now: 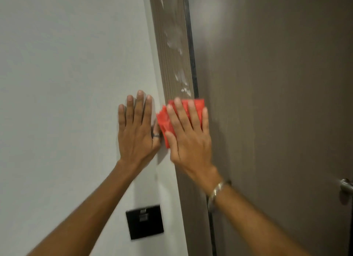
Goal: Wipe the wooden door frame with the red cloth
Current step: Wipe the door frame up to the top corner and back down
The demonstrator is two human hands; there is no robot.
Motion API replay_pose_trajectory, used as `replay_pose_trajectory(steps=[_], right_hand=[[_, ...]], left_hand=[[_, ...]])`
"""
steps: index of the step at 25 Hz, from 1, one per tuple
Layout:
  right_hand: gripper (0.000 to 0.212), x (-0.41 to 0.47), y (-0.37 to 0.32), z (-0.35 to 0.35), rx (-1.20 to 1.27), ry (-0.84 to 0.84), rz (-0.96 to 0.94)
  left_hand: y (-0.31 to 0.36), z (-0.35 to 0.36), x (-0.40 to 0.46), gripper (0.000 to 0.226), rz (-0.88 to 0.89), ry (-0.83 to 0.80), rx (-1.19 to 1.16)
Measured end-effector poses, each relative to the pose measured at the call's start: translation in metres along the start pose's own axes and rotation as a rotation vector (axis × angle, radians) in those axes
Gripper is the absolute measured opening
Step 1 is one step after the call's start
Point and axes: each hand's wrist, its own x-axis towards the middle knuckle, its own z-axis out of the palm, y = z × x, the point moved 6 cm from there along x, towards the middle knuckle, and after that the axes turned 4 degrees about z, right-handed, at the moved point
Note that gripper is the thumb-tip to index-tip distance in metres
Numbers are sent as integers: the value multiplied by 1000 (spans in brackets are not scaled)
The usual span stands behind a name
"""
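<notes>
The wooden door frame [172, 51] runs as a brown grooved strip from top to bottom, with white smears on its upper part. A folded red cloth [164, 122] lies flat against the frame at mid height. My right hand [189, 135] presses on the cloth with flat, spread fingers and covers most of it. Flat on the white wall just left of the frame rests my left hand [136, 129], fingers apart, holding nothing, a ring on its thumb.
The brown door [277, 103] fills the right side, with a metal handle [346, 187] at the right edge. A black switch plate [144, 221] sits low on the white wall [66, 74]. A dark gap strip separates frame and door.
</notes>
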Motion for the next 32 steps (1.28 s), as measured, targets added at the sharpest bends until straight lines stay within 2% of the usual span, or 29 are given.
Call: replay_pose_trajectory(steps=[2,4,7,10,13,15,17,21,24,26,29,32], right_hand=[[66,-51,-7,-2,-31,-51,0],[67,-54,-5,-5,-39,-85,-48],[65,52,-7,-16,-49,-60,-142],[64,146,-8,-23,-26,32,-89],[64,113,-7,-17,-1,16,-6],[63,73,-5,-15,0,-9,-20],[63,70,-1,-15,-1,-20,-41],[65,159,-8,-22,1,-11,-108],[64,257,-8,-34,23,9,-80],[64,285,-10,-38,38,20,-45],[65,239,-11,-30,35,59,-9],[65,202,-1,-25,17,27,-110]], left_hand=[[5,-2,-13,73,11,-15,-12],[5,-5,-11,75,26,-39,-6],[-5,-13,35,75,45,-44,10],[-14,-18,86,75,0,1,19],[-12,-14,92,77,-26,20,-7],[-8,-15,83,78,-8,6,-15],[-7,-17,80,79,25,-9,-20],[-23,-27,115,72,35,12,-16],[-44,-37,147,70,-25,51,6],[-56,-40,157,71,-75,62,-16],[-65,-40,153,72,-100,62,-26],[-67,-43,156,72,-60,64,-34]])
